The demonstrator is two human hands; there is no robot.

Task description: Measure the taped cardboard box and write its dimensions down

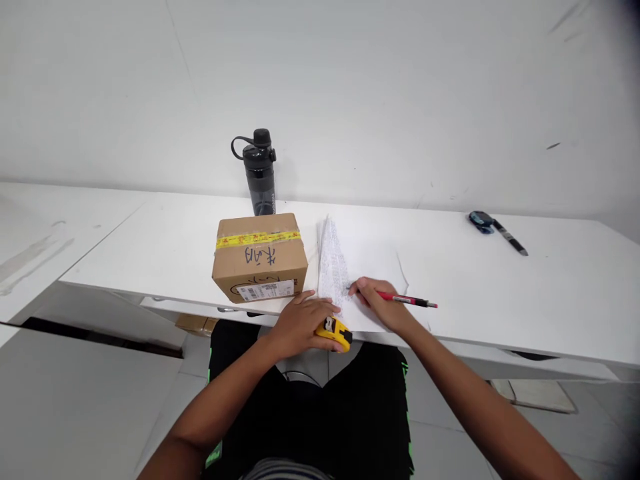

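Note:
My left hand is closed around a yellow tape measure at the table's front edge, just below the cardboard box. Its fingers reach onto the lower left of the paper. In my right hand is a red and black pen, pinched with its tip down on a sheet covered in dense writing. The sheets of paper lie stacked and slightly curled on the table. Left of them sits a closed cardboard box with yellow tape, handwriting and a white label.
A dark drink bottle stands behind the box, near the wall. Far right on the white table lie a small dark blue object and a dark pen. Under the table, cardboard shows at left.

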